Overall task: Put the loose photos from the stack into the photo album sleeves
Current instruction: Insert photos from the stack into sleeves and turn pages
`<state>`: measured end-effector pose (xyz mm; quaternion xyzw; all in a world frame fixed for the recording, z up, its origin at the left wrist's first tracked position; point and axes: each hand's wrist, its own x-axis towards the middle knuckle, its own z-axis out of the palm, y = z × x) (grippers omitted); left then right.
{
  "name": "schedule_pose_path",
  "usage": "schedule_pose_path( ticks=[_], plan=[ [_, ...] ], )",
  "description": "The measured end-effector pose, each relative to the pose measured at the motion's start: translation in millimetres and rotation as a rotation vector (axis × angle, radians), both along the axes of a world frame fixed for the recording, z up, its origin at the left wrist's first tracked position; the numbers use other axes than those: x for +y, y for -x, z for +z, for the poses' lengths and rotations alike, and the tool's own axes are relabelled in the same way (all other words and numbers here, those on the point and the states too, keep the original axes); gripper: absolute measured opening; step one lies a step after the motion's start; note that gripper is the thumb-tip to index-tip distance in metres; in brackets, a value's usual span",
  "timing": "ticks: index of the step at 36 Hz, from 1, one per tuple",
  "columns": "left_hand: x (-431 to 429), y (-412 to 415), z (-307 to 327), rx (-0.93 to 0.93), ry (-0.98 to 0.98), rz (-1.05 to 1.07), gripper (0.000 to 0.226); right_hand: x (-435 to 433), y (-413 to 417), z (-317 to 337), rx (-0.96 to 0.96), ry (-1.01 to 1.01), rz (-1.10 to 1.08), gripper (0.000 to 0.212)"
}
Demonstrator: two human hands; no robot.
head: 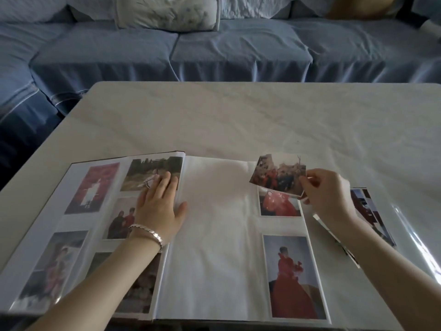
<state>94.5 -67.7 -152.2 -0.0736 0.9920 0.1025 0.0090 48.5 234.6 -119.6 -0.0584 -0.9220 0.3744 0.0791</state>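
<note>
At the near edge, six o'clock, the photo album [214, 235] is lying open. Towards nine o'clock the left hand [158, 206] is pressing flat, fingers spread, steadying the filled page. At three o'clock the stack [367, 211] is waiting. Farther, at one o'clock, the right hand [327, 194] is pinching a tilted loose photo [278, 174] over the top sleeve; it likely needs squaring to the sleeve before sliding in

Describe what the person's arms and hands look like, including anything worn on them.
The left forearm and right forearm are bare, with no sleeves in view. The left hand has a silver bracelet of twisted, shiny links round its wrist. The right hand and its wrist show no jewellery or watch.
</note>
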Motion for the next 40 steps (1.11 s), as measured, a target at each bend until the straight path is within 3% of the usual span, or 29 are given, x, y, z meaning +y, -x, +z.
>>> schedule_pose_path(
  ticks=[8, 15, 33, 36, 40],
  plan=[
    [-2.1, -0.1, -1.1, 0.056, -0.085, -0.001, 0.061, -4.0, 10.2, -5.9, -0.167, -0.104, 0.148, 0.029],
    [-2.2, -1.1, -1.0, 0.065, -0.096, 0.006, 0.060, 9.8, 38.7, -12.7, -0.384, 0.075, 0.147, 0.029],
    [-4.6, 0.0, -6.5, 0.061, -0.081, 0.000, 0.065, -75.5, 62.4, -35.4, -0.438, 0.152, 0.383, 0.019],
    [-4.2, -0.4, -6.3, 0.061, -0.080, 0.004, 0.065, -72.0, 61.9, -37.2, -0.433, 0.263, 0.331, 0.007],
    [-4.7, -0.8, -6.6, 0.068, -0.072, 0.003, 0.066, -69.4, 54.5, -45.3, -0.318, 0.368, 0.196, 0.023]
  ],
)
